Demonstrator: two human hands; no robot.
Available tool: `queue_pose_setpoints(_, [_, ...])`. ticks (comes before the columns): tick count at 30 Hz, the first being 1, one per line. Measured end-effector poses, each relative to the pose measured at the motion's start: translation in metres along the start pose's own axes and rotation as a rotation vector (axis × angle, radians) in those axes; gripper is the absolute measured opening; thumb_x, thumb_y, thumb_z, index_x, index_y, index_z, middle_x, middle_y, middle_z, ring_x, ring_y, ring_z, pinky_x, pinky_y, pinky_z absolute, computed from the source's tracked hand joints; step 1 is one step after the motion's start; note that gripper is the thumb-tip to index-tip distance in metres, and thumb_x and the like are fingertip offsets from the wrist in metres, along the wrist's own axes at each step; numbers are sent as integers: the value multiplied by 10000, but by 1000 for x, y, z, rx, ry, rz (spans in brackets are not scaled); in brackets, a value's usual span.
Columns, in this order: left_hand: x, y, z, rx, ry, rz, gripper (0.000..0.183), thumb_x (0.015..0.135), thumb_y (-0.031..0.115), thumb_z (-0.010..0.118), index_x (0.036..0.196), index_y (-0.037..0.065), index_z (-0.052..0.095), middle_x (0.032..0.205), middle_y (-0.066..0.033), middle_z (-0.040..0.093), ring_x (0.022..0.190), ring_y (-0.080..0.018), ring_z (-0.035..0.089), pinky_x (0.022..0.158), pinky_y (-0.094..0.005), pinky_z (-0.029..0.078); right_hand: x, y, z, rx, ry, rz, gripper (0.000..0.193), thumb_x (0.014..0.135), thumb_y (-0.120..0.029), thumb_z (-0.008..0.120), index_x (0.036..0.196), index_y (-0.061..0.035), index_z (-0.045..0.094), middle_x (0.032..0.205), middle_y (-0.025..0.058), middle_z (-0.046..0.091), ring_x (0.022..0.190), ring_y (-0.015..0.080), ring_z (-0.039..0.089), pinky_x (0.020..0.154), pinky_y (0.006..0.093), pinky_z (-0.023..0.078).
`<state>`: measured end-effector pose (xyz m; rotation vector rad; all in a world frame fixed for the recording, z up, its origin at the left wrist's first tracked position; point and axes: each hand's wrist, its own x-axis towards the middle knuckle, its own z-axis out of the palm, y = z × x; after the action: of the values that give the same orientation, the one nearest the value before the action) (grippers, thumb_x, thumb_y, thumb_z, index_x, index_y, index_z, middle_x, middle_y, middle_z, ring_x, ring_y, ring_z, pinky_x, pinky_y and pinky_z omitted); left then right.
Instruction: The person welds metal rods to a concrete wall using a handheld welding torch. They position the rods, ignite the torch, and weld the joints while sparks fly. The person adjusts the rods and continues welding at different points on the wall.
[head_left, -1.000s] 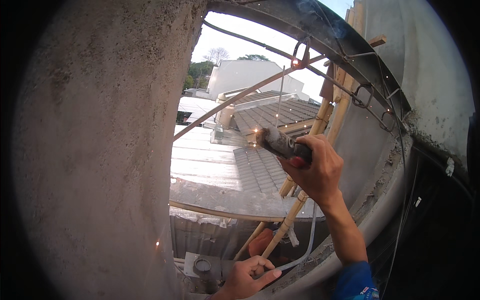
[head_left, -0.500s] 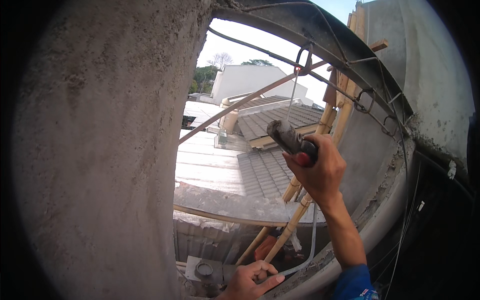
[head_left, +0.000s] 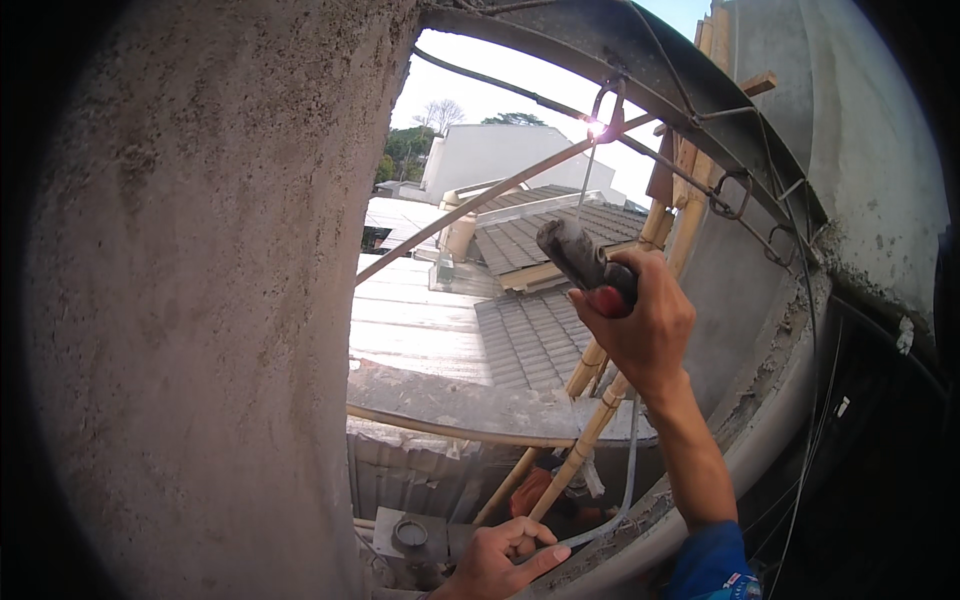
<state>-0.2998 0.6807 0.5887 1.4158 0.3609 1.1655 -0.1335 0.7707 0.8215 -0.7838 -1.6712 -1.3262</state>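
My right hand (head_left: pixel 648 325) is wrapped round a welding electrode holder (head_left: pixel 572 252), dark with a red part by my thumb. A thin welding rod (head_left: pixel 587 180) rises from its jaw. The rod's upper tip meets a steel bar (head_left: pixel 540 98) beside a bent metal loop (head_left: pixel 608 110), and a bright arc (head_left: pixel 597 128) glows there. At the lower edge my left hand (head_left: pixel 505 558) is closed, thumb and fingers round a grey welding cable (head_left: pixel 628 478). That cable curves up behind my right forearm.
A rough concrete column (head_left: pixel 220 300) fills the left. A curved steel beam (head_left: pixel 660 90) spans overhead. Bamboo poles (head_left: pixel 580 450) slant behind my hands, past a concrete ledge (head_left: pixel 440 395). Below are tiled roofs (head_left: pixel 535 340) and part of another person (head_left: pixel 530 490) in orange. Thin wires hang at right.
The small glow at the rod's tip has flared into a bright white arc. My right hand and the holder have shifted slightly; my left hand stays on the cable.
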Motion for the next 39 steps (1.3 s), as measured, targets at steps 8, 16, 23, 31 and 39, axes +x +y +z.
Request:
queue_pose_setpoints(8, [-2, 1, 1, 11, 8, 13, 197, 856, 194, 811, 904, 50, 686, 684, 77, 523, 609, -24, 414, 549, -222, 320, -1, 0, -2, -15, -53, 24, 544, 632, -176, 920, 1042, -67, 578, 941, 82, 650, 785, 260, 679, 684, 353, 547])
queue_pose_setpoints(16, [-4, 7, 2, 41, 38, 30, 206, 845, 223, 822, 892, 63, 701, 667, 72, 517, 604, -33, 413, 542, -231, 331, 2, -1, -3, -27, -52, 32, 543, 626, -171, 915, 1043, -69, 583, 938, 87, 645, 792, 276, 679, 688, 355, 546])
queue_pose_setpoints(23, [-14, 12, 3, 105, 26, -17, 202, 829, 216, 825, 887, 67, 702, 681, 54, 558, 605, -45, 453, 556, -235, 368, 7, -3, -2, -34, -57, 17, 529, 632, -170, 909, 1043, -76, 589, 904, 76, 637, 759, 271, 674, 655, 358, 538])
queue_pose_setpoints(31, [-25, -27, 18, 51, 7, -273, 213, 783, 190, 835, 901, 72, 702, 747, -18, 668, 665, -111, 612, 635, -304, 503, -99, -10, -21, 435, -518, 111, 467, 717, -217, 808, 1083, -81, 551, 898, 108, 581, 800, 304, 656, 650, 407, 514])
queue_pose_setpoints(39, [-24, -130, 17, 343, -672, -312, 281, 808, 179, 763, 1051, 74, 667, 955, -89, 691, 874, -246, 650, 781, -391, 515, -468, 24, -99, 657, -1351, 1415, 834, 572, -418, 877, 1214, 32, 592, 1101, 180, 663, 1001, 276, 657, 918, 369, 513])
